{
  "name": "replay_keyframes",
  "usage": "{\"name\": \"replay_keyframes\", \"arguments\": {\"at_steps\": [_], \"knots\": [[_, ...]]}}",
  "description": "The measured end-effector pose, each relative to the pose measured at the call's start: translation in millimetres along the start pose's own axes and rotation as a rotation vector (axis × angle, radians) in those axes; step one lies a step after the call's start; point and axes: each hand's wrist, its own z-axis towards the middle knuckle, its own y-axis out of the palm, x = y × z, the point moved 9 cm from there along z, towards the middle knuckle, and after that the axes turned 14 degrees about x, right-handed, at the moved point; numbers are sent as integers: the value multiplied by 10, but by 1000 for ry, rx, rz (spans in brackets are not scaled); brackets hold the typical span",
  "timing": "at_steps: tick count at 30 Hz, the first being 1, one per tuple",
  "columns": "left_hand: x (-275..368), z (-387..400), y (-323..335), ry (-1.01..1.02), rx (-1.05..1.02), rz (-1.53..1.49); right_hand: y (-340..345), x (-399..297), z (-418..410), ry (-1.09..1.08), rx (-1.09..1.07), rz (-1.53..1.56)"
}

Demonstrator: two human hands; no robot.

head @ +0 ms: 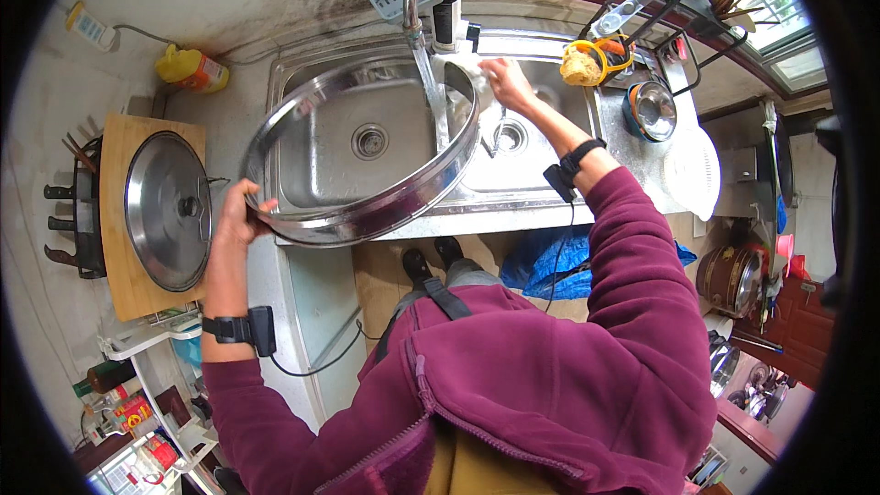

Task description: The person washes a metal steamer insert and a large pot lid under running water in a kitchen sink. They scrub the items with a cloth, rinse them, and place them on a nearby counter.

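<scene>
A large round stainless steel ring, open through its middle, is tilted over the double-bowl steel sink. My left hand grips its rim at the lower left. Water runs from the curved metal faucet down inside the ring. At the ring's far right side, my right hand is curled beside a whitish cloth; whether the fingers grip the cloth or only press it is unclear. The left bowl's drain shows through the ring.
On the left, a metal lid leans on a wooden board beside a knife rack. A yellow bottle stands behind. At the right are stacked bowls, a white basket and a black wire rack. Blue bags lie below.
</scene>
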Motion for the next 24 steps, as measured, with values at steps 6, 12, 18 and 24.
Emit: {"name": "replay_keyframes", "arguments": {"at_steps": [6,12,18,24], "knots": [[-533,30,299,-141,-217,-12,-256,-7,-387,535,-209,750],[-325,-67,621,-75,-349,50,-1055,-610,-458,34,-292,482],[-173,-312,967,-168,-449,131,-1648,-832,-820,-235,-371,117],[87,-408,1352,-118,-603,203,-2099,-765,-796,-95,-151,280]]}}
